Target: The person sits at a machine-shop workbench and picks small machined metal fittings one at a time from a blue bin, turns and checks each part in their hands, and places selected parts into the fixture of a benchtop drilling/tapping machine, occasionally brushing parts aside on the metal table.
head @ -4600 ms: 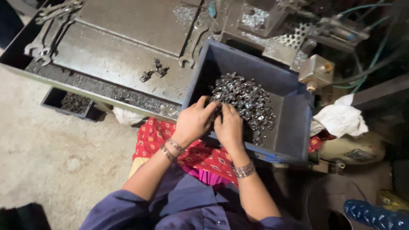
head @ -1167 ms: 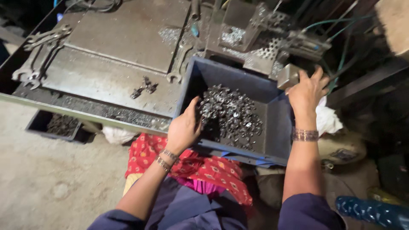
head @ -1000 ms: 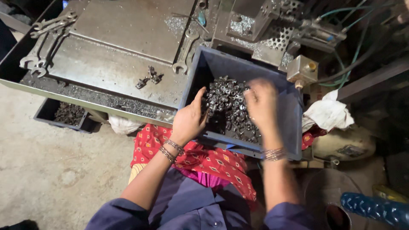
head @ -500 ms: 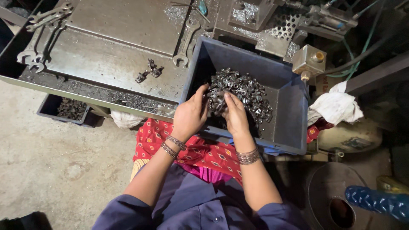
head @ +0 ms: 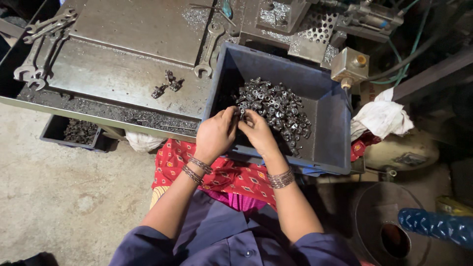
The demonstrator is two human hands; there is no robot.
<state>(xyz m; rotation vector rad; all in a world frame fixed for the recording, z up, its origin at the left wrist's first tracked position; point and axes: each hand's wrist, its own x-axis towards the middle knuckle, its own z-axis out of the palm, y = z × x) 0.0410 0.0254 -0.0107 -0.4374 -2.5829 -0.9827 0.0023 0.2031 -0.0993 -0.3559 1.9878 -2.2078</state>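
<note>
Looking down, I see my left hand [head: 215,134] and right hand [head: 258,131] side by side at the near edge of the blue plastic bin [head: 329,143], fingertips meeting over the heap of small metal parts [head: 276,107], though I cannot tell what they pinch. The bin rests on a red patterned cloth [head: 224,173] across my lap. Left of it lies the steel workbench [head: 123,64] with wrenches [head: 42,42], and a white rag [head: 382,117] sits to the right.

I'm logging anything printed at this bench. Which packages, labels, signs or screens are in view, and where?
No sign or screen shows.
Small dark rectangular tag-like patch: on the pale rounded object at right, below the crumpled white cloth; too blurred to tell whether it is a label.
Open blue plastic bin: holds loose metal parts, no label visible.
</note>
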